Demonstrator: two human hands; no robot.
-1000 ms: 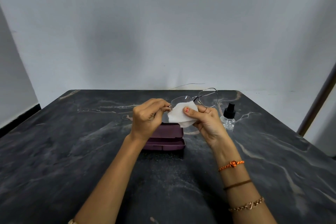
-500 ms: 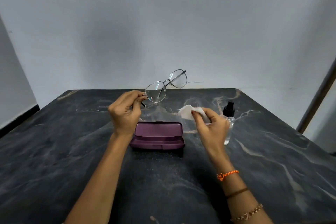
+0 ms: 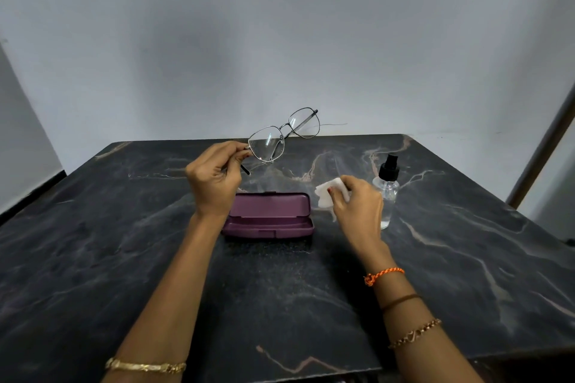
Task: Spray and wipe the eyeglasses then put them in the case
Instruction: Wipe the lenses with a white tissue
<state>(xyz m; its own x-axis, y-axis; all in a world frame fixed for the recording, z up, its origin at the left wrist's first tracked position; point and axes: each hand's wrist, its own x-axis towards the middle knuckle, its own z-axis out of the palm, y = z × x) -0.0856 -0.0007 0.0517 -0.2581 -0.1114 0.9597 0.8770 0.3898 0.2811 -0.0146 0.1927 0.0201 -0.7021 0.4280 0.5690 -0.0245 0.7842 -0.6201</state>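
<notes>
Evidently the wiping step is finished or paused, and casing the eyeglasses (image 3: pixel 284 135) is the step in hand. The left hand (image 3: pixel 214 179) pinches them at the hinge end of one temple, raised above the bench (image 3: pixel 93 242), just beyond the far-left corner of the case (image 3: pixel 269 216). The lenses tilt up and away to the right; the temples appear folded behind the lenses, though this is hard to confirm.

The case lies open at centre bench, lid tipped back, interior facing up. The right hand (image 3: pixel 354 205) hangs low, just right of the case, fingers curled round a white wipe (image 3: pixel 328 194). The spray bottle (image 3: pixel 387 193) stands upright just beyond that hand, partly hidden by it.

Judgement: next move calls for bringing the glasses down and near, level with the case's long axis, temples confirmed folded. Setting the wipe aside would free the right hand to steady the case. Risk: lens scraping the case rim.
</notes>
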